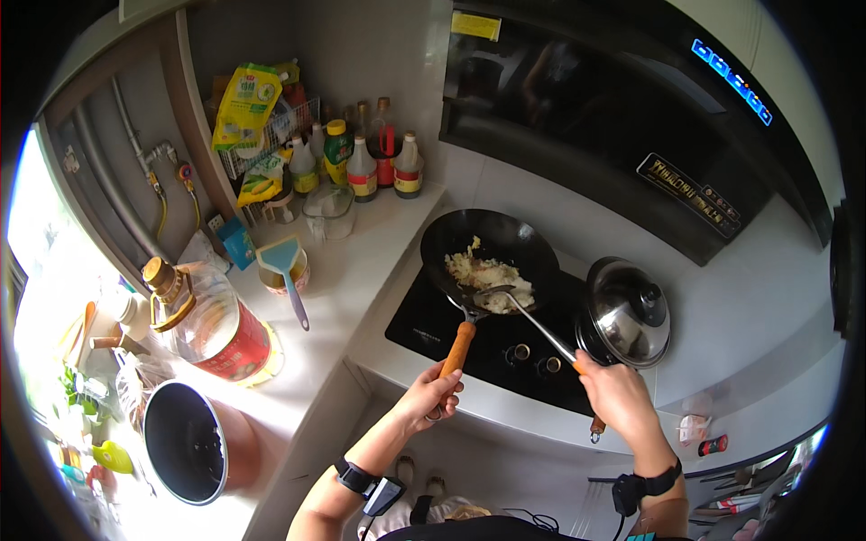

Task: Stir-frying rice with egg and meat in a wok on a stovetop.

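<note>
My left hand grips the wooden handle of a black wok, which sits on a black glass gas stove. White rice with yellowish bits, perhaps egg, lies in the wok. Closed around the wooden handle of a metal spatula, my right hand is to the right of the stove knobs. The spatula's blade rests in the rice. A lidded stainless steel pot stands right of the wok.
On the left counter are a large oil bottle, an inner cooking pot, a bowl with a blue strainer or scoop, and a glass container. Several sauce bottles stand behind. A range hood overhangs the stove.
</note>
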Tool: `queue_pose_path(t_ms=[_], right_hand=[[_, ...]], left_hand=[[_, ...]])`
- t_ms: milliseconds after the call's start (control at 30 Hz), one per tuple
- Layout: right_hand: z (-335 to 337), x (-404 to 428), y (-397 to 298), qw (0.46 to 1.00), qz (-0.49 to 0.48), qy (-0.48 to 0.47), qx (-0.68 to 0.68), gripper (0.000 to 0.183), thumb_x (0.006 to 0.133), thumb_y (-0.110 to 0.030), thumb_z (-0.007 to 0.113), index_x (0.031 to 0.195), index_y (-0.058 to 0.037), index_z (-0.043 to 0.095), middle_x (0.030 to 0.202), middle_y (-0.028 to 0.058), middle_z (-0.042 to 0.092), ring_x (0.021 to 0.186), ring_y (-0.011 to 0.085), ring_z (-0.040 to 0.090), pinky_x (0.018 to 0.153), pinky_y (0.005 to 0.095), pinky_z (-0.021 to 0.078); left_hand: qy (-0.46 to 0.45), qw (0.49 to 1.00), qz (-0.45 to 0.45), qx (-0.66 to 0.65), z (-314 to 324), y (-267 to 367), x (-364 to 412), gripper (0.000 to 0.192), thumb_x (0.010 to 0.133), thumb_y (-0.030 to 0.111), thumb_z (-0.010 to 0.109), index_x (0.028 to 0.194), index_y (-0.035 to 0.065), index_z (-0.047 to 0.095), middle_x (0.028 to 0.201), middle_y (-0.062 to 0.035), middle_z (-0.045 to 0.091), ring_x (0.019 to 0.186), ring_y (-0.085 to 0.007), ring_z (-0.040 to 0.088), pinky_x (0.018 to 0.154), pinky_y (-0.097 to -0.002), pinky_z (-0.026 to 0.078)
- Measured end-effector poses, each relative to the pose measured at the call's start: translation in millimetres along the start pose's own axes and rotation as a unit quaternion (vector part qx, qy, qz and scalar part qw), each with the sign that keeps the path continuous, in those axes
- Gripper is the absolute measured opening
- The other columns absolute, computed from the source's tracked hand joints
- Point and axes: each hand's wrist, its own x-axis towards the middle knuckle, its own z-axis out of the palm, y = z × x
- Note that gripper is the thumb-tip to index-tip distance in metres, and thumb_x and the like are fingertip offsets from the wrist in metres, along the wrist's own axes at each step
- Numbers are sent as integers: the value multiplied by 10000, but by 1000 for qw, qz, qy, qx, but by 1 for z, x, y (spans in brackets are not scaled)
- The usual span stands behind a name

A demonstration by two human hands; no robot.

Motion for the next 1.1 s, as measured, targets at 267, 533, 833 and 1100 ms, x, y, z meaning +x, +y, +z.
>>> queue_pose_path(t_ms=[267, 533, 833, 1100], right_hand=[[38, 36, 14, 999, -25, -34, -27, 377, 883, -182, 562, 1244, -74, 541, 684, 156, 634, 646, 331, 636, 600, 434, 515], [22, 96, 38, 995, -45, 46, 78, 325, 873, -155, 554, 1193, -107, 586, 832, 199, 650, 766, 381, 632, 688, 463, 517], [98, 135, 34, 997, -30, 19, 66, 336, 889, -175, 532, 1217, -104, 553, 875, 203, 651, 820, 391, 630, 718, 475, 520], [46, 65, 8, 999, -24, -22, 7, 377, 884, -189, 553, 1256, -128, 539, 776, 195, 647, 746, 375, 639, 660, 462, 515]], left_hand=[[22, 1000, -4, 1, 2, -2, 3, 231, 952, 232, 538, 1094, 97, 414, 800, -43, 510, 529, -88, 438, 456, -199, 393], [23, 999, -4, 35, -9, -6, 3, 486, 951, 243, 532, 1358, 113, 302, 822, -33, 496, 533, -80, 468, 447, -206, 435], [17, 1000, 4, 22, 3, -9, 10, 257, 957, 275, 524, 1131, 115, 423, 808, -41, 510, 539, -87, 448, 452, -191, 410], [38, 999, -7, 3, -12, -4, 0, 399, 993, 345, 403, 1337, 151, 346, 818, -49, 502, 532, -104, 475, 411, -198, 417]])
